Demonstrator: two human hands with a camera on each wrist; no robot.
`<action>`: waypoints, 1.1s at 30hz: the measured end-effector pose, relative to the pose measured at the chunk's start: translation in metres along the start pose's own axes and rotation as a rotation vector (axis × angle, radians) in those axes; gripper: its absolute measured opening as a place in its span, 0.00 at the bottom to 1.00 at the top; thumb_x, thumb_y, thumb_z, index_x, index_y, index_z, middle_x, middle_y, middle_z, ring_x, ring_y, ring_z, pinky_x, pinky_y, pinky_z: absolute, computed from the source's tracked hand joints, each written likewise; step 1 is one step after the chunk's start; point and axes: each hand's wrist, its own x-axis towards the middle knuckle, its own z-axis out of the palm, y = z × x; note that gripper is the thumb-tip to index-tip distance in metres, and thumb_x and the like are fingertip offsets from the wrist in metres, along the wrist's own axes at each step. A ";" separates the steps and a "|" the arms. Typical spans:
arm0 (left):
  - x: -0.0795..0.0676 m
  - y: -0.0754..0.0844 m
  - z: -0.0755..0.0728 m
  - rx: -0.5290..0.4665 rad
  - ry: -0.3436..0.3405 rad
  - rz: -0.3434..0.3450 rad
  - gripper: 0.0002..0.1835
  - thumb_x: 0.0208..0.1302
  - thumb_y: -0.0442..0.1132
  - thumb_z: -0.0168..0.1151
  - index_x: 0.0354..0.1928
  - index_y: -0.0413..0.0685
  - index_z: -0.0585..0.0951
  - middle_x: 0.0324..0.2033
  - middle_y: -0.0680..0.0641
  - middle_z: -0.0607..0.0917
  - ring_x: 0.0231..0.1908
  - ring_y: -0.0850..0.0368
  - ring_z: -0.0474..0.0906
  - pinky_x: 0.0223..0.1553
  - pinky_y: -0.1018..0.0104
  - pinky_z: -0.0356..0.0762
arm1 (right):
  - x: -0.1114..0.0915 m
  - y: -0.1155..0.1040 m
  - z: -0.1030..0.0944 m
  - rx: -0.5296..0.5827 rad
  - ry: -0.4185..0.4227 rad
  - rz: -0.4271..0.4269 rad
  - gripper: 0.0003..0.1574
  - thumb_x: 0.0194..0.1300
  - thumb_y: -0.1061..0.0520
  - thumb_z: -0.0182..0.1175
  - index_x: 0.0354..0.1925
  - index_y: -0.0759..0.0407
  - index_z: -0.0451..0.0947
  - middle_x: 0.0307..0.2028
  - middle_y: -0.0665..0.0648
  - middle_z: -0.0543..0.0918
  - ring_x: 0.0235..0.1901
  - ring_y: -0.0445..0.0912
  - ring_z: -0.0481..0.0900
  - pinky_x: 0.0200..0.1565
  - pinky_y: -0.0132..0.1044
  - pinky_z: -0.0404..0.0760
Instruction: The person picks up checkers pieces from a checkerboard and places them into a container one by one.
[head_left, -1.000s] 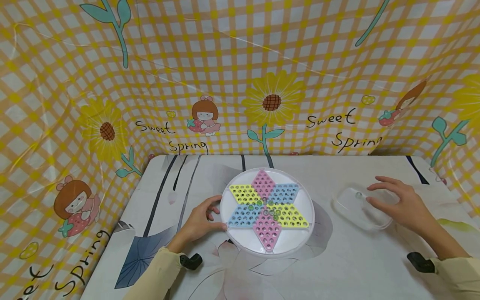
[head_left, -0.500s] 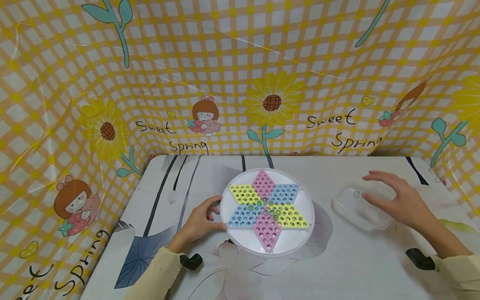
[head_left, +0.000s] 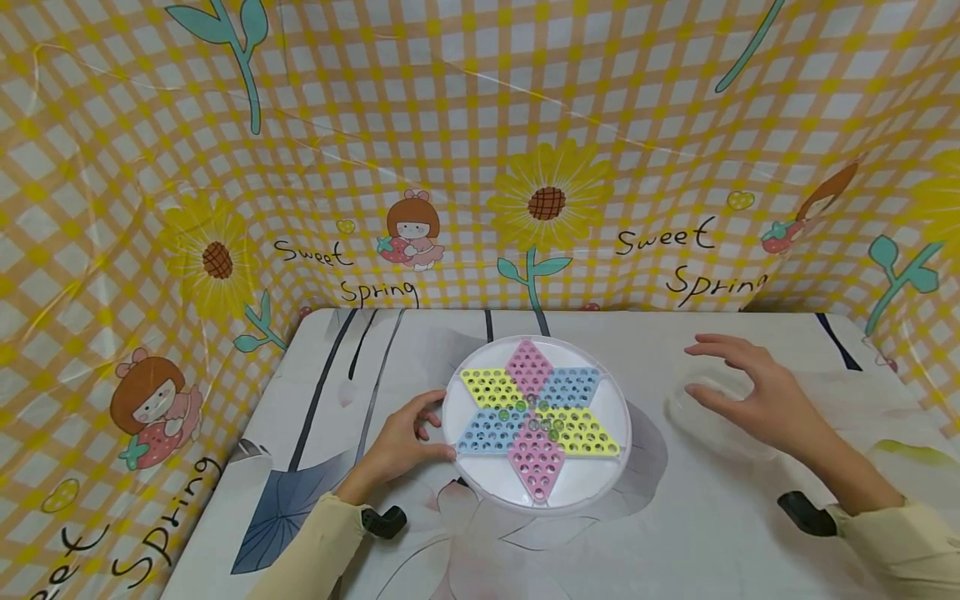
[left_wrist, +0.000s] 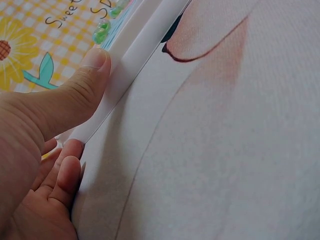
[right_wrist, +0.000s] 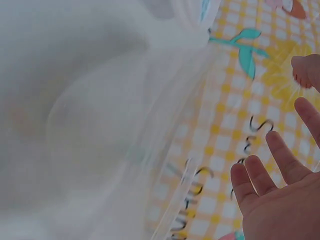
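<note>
White board gripped by left hand, right hand has shifted leftward, fingers apart.

The right grip hangs spread near a clear container.

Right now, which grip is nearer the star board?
Left. The left grip touches the star board at its left edge; the right grip is apart from it, on the right, by the clear container.

Board — smooth plastic; marbles — glossy
</note>
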 end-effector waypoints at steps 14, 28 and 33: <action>0.000 -0.004 0.001 -0.006 0.003 -0.003 0.50 0.46 0.41 0.85 0.74 0.53 0.70 0.43 0.49 0.80 0.37 0.55 0.73 0.40 0.64 0.73 | 0.019 -0.044 0.043 0.044 -0.058 -0.129 0.33 0.52 0.61 0.79 0.57 0.51 0.82 0.64 0.62 0.77 0.64 0.63 0.70 0.55 0.72 0.70; 0.001 -0.002 0.001 0.015 -0.004 -0.003 0.50 0.47 0.41 0.85 0.74 0.52 0.69 0.44 0.50 0.80 0.38 0.55 0.73 0.41 0.64 0.74 | 0.031 -0.052 0.076 0.103 -0.203 -0.094 0.31 0.57 0.58 0.78 0.59 0.52 0.81 0.66 0.63 0.75 0.64 0.63 0.68 0.57 0.73 0.69; 0.001 -0.003 0.001 0.016 -0.002 -0.001 0.50 0.48 0.42 0.85 0.74 0.52 0.69 0.44 0.50 0.80 0.38 0.55 0.73 0.41 0.64 0.74 | 0.030 -0.055 0.086 0.102 -0.227 -0.109 0.31 0.56 0.58 0.78 0.58 0.55 0.82 0.64 0.64 0.76 0.60 0.62 0.69 0.55 0.69 0.72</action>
